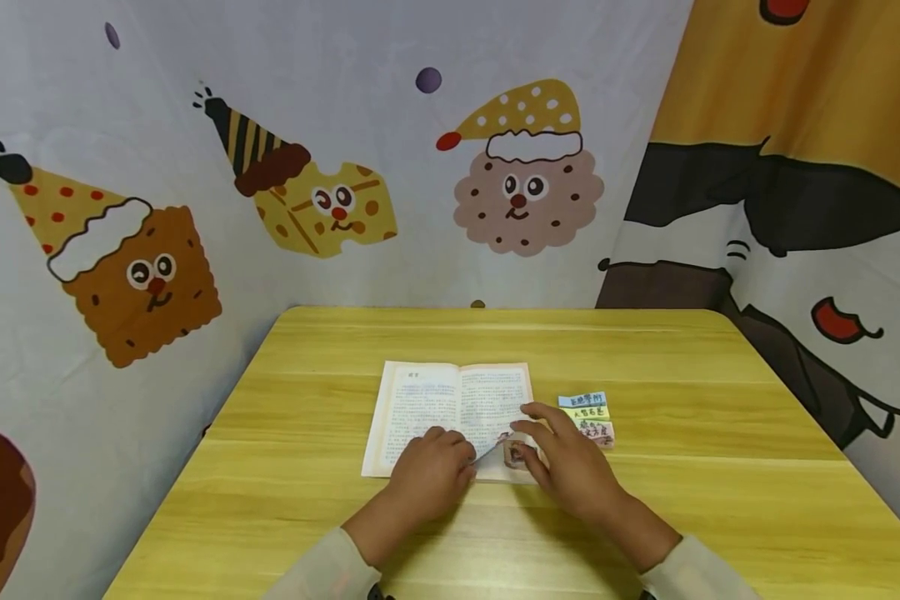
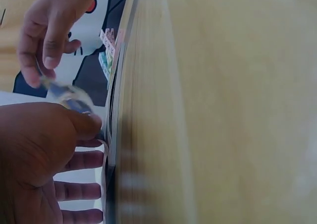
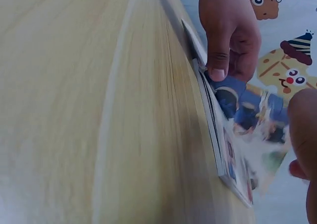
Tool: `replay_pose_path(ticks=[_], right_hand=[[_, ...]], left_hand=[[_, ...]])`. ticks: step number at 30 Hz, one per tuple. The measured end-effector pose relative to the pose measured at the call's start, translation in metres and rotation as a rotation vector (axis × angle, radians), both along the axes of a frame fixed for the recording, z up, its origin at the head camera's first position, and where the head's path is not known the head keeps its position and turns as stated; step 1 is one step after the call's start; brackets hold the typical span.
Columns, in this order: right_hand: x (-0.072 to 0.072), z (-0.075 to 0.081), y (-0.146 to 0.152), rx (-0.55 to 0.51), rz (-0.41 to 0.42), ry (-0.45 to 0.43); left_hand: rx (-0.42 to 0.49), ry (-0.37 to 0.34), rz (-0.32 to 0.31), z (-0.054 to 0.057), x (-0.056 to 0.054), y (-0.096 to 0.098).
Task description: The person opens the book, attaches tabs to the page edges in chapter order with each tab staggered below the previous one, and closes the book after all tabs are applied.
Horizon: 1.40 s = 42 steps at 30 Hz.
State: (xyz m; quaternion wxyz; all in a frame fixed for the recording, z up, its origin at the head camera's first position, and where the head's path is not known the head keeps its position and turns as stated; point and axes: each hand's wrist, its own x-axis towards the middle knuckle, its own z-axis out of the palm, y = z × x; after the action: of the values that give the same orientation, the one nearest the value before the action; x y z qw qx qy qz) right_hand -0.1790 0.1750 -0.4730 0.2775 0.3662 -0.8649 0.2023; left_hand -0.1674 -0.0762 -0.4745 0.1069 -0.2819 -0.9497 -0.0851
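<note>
An open book (image 1: 420, 417) with printed text lies on the table. My left hand (image 1: 437, 471) rests over its lower edge near the spine; in the left wrist view its fingers (image 2: 81, 191) extend down onto the page, spread apart. A thin illustrated sheet (image 3: 250, 110), possibly a page, stands raised beside my left thumb (image 3: 218, 74). My right hand (image 1: 573, 462) hovers over the right page, thumb and forefinger apart. In the left wrist view its fingertips meet the sheet's blurred upper end. A small picture (image 1: 516, 455) shows between right thumb and fingers.
Blue, yellow and pink paper strips (image 1: 585, 413) with handwriting lie just right of the book. The wooden table (image 1: 330, 333) reaches back to a hanging cloth (image 1: 390, 283) printed with cartoon food figures.
</note>
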Motion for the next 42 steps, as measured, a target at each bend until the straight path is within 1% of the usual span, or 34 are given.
replay_pose_path(ticks=[2,4,5,7,10,11,13,15,17,21,23,25,29,32,35,37,40,42], right_hand=[[0.002,0.002,0.001,-0.028,-0.032,-0.016],[0.004,0.002,0.002,-0.044,-0.054,-0.059],[0.004,0.002,0.002,-0.033,-0.065,-0.087],[0.005,0.001,0.002,0.016,-0.079,-0.168],[0.005,-0.003,0.003,0.120,-0.084,-0.305],[0.005,-0.004,0.003,0.148,-0.081,-0.341],[0.006,-0.007,0.003,0.182,-0.070,-0.385],[0.005,-0.009,0.003,0.192,-0.060,-0.396],[0.005,-0.010,0.003,0.191,-0.054,-0.389],[0.004,-0.012,0.004,0.200,-0.052,-0.388],[0.003,-0.011,0.004,0.209,-0.049,-0.396],[0.003,-0.011,0.004,0.219,-0.046,-0.406],[0.004,-0.009,0.004,0.229,-0.040,-0.413],[0.004,-0.009,0.004,0.230,-0.037,-0.412],[0.004,-0.009,0.004,0.234,-0.034,-0.409],[0.004,-0.009,0.004,0.236,-0.032,-0.407],[0.004,-0.009,0.004,0.241,-0.025,-0.395],[0.004,-0.010,0.005,0.243,-0.020,-0.387]], left_hand=[[0.005,0.003,0.005,0.000,0.000,0.000],[0.014,-0.005,0.019,0.000,0.000,0.001],[0.018,-0.011,0.028,0.000,-0.001,0.001],[0.027,-0.030,0.051,0.000,-0.001,0.002],[0.057,-0.071,0.093,0.001,-0.001,0.002],[0.074,-0.088,0.112,0.001,-0.001,0.002],[0.121,-0.118,0.152,0.002,-0.001,0.002],[0.181,-0.134,0.192,0.004,0.000,0.002],[0.234,-0.133,0.237,0.005,0.000,0.001],[0.307,-0.095,0.314,0.007,0.001,-0.002],[0.319,-0.074,0.351,0.008,0.001,-0.004],[0.328,-0.037,0.372,0.008,0.002,-0.006],[0.258,0.091,0.385,0.003,0.001,-0.012],[0.194,0.147,0.406,0.000,0.000,-0.015],[0.165,0.138,0.436,-0.001,0.000,-0.017],[0.153,0.129,0.444,-0.002,0.000,-0.018],[0.121,0.114,0.441,-0.003,-0.001,-0.018],[0.083,0.100,0.422,-0.003,-0.001,-0.017]])
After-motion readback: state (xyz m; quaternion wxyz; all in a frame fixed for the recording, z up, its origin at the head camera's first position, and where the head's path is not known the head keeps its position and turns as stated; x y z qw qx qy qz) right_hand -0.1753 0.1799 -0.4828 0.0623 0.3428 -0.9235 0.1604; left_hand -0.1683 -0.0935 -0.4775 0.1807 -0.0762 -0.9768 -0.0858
